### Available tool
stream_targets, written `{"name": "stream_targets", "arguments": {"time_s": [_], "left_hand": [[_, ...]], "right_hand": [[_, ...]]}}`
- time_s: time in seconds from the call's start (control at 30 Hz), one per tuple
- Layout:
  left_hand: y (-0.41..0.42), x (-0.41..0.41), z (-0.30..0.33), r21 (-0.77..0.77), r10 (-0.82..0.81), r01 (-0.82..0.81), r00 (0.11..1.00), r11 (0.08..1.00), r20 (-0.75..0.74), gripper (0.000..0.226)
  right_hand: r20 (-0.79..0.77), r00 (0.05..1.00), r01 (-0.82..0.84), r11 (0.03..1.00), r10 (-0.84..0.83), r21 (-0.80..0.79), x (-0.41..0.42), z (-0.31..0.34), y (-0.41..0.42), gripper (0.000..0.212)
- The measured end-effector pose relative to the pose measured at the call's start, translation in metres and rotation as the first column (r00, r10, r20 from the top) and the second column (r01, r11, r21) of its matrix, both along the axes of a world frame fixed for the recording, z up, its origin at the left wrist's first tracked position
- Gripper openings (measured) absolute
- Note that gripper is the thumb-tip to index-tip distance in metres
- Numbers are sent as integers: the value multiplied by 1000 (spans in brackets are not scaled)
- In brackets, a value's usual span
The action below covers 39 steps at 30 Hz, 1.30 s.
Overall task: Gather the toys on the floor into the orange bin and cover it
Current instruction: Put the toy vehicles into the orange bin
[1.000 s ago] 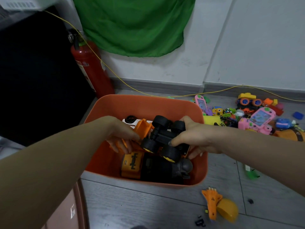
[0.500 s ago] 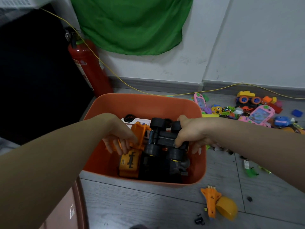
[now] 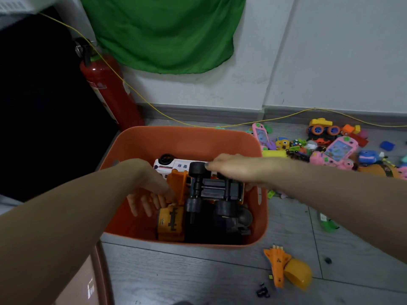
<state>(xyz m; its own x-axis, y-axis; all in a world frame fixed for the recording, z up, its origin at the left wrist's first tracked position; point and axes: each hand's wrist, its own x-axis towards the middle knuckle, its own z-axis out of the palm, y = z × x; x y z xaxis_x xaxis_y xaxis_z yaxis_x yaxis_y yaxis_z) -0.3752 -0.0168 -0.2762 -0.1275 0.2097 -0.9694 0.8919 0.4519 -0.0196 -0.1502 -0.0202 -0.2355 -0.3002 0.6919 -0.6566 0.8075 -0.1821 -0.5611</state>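
The orange bin (image 3: 182,131) stands on the grey floor in the middle. Inside it an orange toy truck (image 3: 211,188) lies upside down, black wheels up, on a white toy car (image 3: 174,166), a yellow-orange vehicle (image 3: 170,221) and a black toy (image 3: 222,227). My right hand (image 3: 233,168) lies flat across the truck's far side, fingers stretched left. My left hand (image 3: 149,190) hangs inside the bin with its fingers pointing down, thumb against the truck's orange tipper. A pile of toys (image 3: 339,150) covers the floor to the right.
An orange toy plane (image 3: 276,265) and a yellow half shell (image 3: 299,274) lie in front of the bin, a green toy (image 3: 328,223) to its right. A red fire extinguisher (image 3: 105,89) leans behind the bin. A pinkish plastic piece (image 3: 92,282) is at the bottom left.
The upside-down truck has gone down into the bin onto the other toys. Both hands have loosened their hold on it, and the right hand's fingers have straightened.
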Motion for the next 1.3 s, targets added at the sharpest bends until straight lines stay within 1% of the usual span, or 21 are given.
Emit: {"name": "stream_targets", "arguments": {"time_s": [0.03, 0.1, 0.2, 0.27, 0.33, 0.4, 0.47, 0.5, 0.57, 0.63, 0.7, 0.73, 0.77, 0.83, 0.87, 0.9, 1.0, 1.07, 1.13, 1.2, 1.3], "left_hand": [[0, 1, 1, -6, -9, 9, 1000, 1000, -11, 48], [1, 2, 1, -21, -33, 32, 999, 999, -36, 46], [0, 6, 1, -32, -73, 71, 994, 997, -83, 48], [1, 7, 2, -30, -102, 99, 987, 995, -123, 53], [5, 5, 5, -3, -122, 123, 978, 992, -170, 54], [10, -3, 8, 69, -104, 119, 977, 990, -188, 47], [13, -12, 9, 123, -70, 94, 980, 988, -184, 41], [13, -16, 9, 135, -62, 88, 981, 987, -186, 41], [12, -19, 7, 144, -63, 91, 979, 985, -192, 44], [12, -21, 4, 165, -70, 102, 980, 981, -185, 47], [13, -23, 1, 205, -52, 80, 989, 975, -137, 47], [15, -23, 1, 225, -32, 55, 994, 973, -103, 46], [15, -22, 0, 239, -12, 28, 998, 971, -70, 46], [16, -19, 2, 260, 4, 2, 1000, 966, -23, 39], [15, -17, 5, 273, 1, 3, 1000, 962, -15, 34], [16, -16, 7, 284, -7, 9, 1000, 959, -6, 31], [21, -17, 16, 321, -34, 34, 999, 946, -7, 31], [28, -20, 27, 378, -18, 21, 1000, 926, -11, 34], [36, -20, 45, 449, -13, 17, 1000, 893, -11, 31], [43, -15, 66, 525, -29, 33, 999, 850, -17, 21], [50, -3, 93, 624, -150, 129, 989, 770, -19, 9]], "right_hand": [[76, 996, -53, 994, 46, 96, 1, -7, -2, 40], [144, 983, -144, 968, 115, 205, 0, -15, -5, 42], [194, 968, -205, 950, 161, 233, 0, -16, 0, 48], [161, 973, -200, 955, 167, 218, -2, -17, 3, 49], [52, 990, -136, 975, 128, 176, -3, -20, 1, 46], [-104, 995, 11, 995, -1, 95, -9, -22, -5, 43], [-179, 978, 123, 990, -110, 62, -17, -23, -8, 46], [-170, 978, 132, 988, -117, 79, -20, -24, -9, 52], [-116, 990, 92, 989, -78, 119, -26, -27, -11, 63], [-120, 992, 46, 992, -31, 121, -28, -29, -16, 56], [-117, 993, 15, 993, -2, 113, -24, -33, -19, 48], [-107, 994, 17, 996, -8, 85, -19, -35, -19, 50], [-115, 993, 34, 999, -30, 36, -14, -38, -17, 56], [-203, 963, 146, 978, -175, -148, -7, -40, -13, 67], [-266, 930, 191, 953, -253, -236, -5, -40, -14, 68], [-311, 901, 213, 933, -302, -289, -5, -39, -17, 66], [-399, 837, 227, 902, -373, -367, -4, -35, -18, 69], [-453, 790, 208, 876, -413, -436, -1, -28, -13, 70], [-492, 767, 163, 866, -412, -472, 3, -18, -6, 73], [-524, 748, 138, 867, -408, -478, 8, -7, 2, 76], [-557, 716, 204, 890, -420, -409, 14, 11, 17, 81]]}}
